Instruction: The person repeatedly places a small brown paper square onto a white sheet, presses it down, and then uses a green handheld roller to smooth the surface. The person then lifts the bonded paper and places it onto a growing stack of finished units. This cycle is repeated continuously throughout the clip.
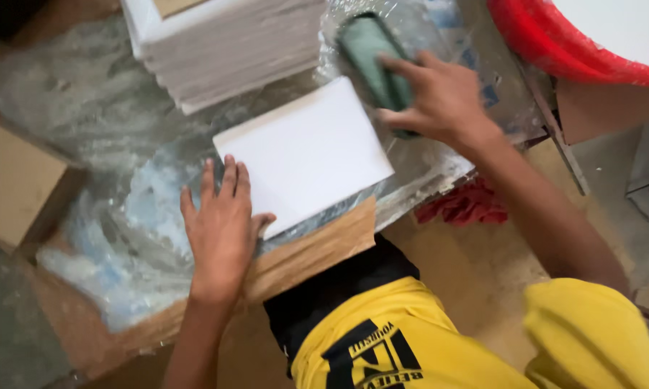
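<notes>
a low tabletop point(123, 238) wrapped in crinkled clear plastic sheeting fills my view, with a brown cardboard edge at its near side and a dusty floor below. i look down over a yellow shirt with a black print.

at the middle lies a flat white rectangular sheet point(306, 151), tilted slightly, resting on the plastic. my left hand point(220, 230) lies flat with fingers spread, pressing the sheet's near left corner; its grip is open, holding nothing. my right hand point(439, 97) has its grip closed over a green folded cloth pad point(371, 50), which sits on the plastic just beyond the sheet's far right corner.

i judge the step in hand to be wiping the sheet: the pad is beside it, not yet on it. bringing it across would call for steady pressure from the left hand so the sheet does not slide.

behind stands a tall stack of white sheets point(231, 50). a red round tub point(555, 43) at the top right holds something white. a crumpled red rag point(461, 205) lies below the table edge.
</notes>
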